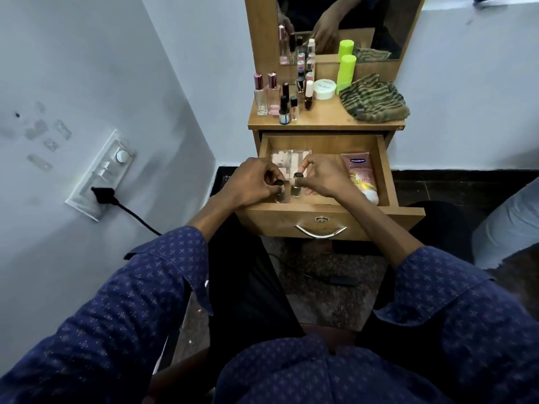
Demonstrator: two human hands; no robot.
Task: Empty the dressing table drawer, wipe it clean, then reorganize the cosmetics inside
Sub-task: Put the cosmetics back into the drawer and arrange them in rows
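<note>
Inside the open drawer (pixel 385 173): left hand (pixel 250 185) pinches the black cap of a small bottle (pixel 280 191), body mostly hidden behind fingers. Just beside it, right hand (pixel 323 177) pinches a second bottle (pixel 297 186) by its cap. Clear packet (pixel 287 160) behind, contents unclear. Pink tube (pixel 360 176) at right. Worktop (pixel 323 118) above holds more cosmetics.

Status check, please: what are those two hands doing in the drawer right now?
Left hand pinches one small bottle; right hand pinches another. Both upright in open drawer. Nothing blocking.
</note>
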